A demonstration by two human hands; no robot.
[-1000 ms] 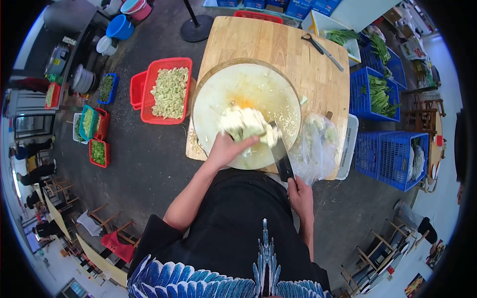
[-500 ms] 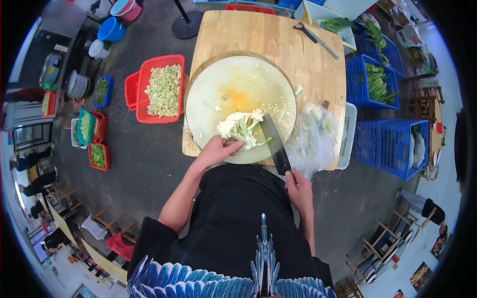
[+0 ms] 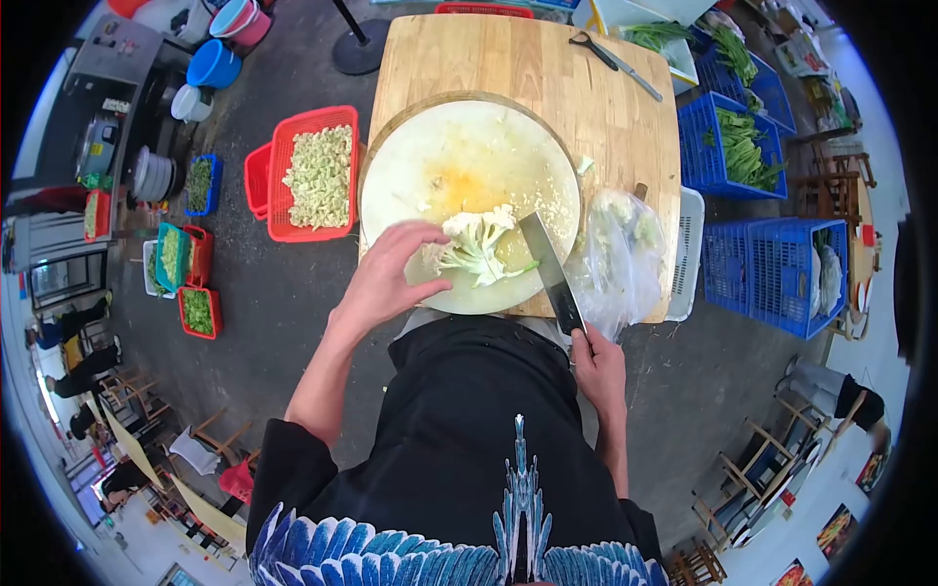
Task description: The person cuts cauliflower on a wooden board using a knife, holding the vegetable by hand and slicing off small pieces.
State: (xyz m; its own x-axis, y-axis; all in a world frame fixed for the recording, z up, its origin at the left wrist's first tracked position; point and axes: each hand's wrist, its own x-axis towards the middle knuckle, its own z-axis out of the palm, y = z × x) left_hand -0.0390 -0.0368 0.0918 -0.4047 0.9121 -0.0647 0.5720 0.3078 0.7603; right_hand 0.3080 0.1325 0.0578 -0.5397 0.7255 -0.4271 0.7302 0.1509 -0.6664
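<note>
A cut piece of cauliflower [image 3: 479, 249] lies on the round white chopping board [image 3: 401, 161], near its front edge. Just left of it, my left hand [image 3: 391, 266] hovers with thumb and fingers spread and nothing held. In my right hand [image 3: 598, 369] is the handle of a cleaver [image 3: 549, 269], its blade slanting up and left beside the stem. Small white crumbs and an orange stain mark the board. To the right sits a clear plastic bag [image 3: 620, 259] with pale cauliflower inside.
The board rests on a wooden table [image 3: 469, 54] with scissors [image 3: 616, 66] at its far right. A red basket [image 3: 283, 186] of chopped cauliflower stands at left. Blue crates [image 3: 772, 278] with greens are at right. People [image 3: 850, 405] appear at the room's edges.
My left hand has let go of the cauliflower, moved left and opened. The cleaver has shifted slightly right, away from the cauliflower.
</note>
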